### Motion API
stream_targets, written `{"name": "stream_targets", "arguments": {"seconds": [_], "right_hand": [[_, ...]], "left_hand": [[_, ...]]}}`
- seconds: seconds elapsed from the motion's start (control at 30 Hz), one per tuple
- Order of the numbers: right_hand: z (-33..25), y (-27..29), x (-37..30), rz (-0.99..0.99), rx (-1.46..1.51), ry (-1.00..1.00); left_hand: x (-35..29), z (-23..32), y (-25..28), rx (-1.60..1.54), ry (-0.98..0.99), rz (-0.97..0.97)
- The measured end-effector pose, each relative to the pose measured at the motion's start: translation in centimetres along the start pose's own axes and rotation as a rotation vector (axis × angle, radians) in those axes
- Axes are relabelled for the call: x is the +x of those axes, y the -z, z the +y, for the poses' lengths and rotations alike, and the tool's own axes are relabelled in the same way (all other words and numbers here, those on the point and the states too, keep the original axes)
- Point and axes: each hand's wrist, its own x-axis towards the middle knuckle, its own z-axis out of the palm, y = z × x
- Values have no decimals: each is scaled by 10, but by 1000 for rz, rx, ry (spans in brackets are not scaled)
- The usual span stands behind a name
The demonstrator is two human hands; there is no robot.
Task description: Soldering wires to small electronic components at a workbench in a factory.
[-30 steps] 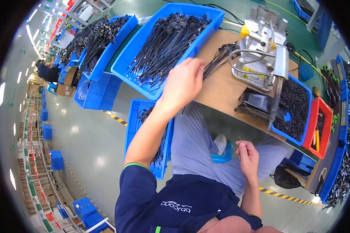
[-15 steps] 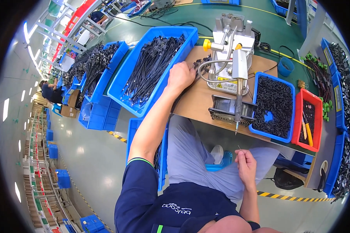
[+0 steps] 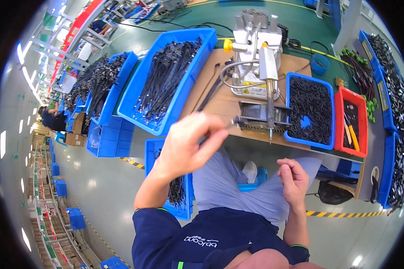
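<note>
My left hand (image 3: 191,143) is raised in front of the bench's near edge, its thumb and forefinger drawn together. A short black cable (image 3: 237,120) sticks out from those fingertips, its connector end pointing toward the machine. Over my lap, my right hand (image 3: 295,180) is closed in a pinch; whatever is between its fingertips is too small to make out. The white bench machine (image 3: 256,54) has a vertical metal nozzle (image 3: 270,123) pointing down past the bench edge. A few more black cables (image 3: 211,89) lie on the brown board left of the machine.
A large blue bin (image 3: 129,105) of black cables stands left of the bench. Right of the machine are a blue tray (image 3: 331,107) of small black tubes and a red tray (image 3: 363,134) with a yellow-handled knife (image 3: 354,138). More blue bins (image 3: 386,166) line the far right.
My left hand has come back from the cables on the board toward me, bringing a cable. My right hand has shifted slightly right. The whole view has shifted a little.
</note>
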Motion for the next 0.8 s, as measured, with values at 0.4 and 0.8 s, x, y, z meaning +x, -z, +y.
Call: {"name": "stream_targets", "arguments": {"seconds": [0.4, 0.8], "right_hand": [[-55, -27, 16, -241, -380, 454], [-36, -21, 18, -185, -363, 499]], "left_hand": [[-46, 19, -78, -276, 125, -146], [-47, 14, -100, -365, 122, -99]]}}
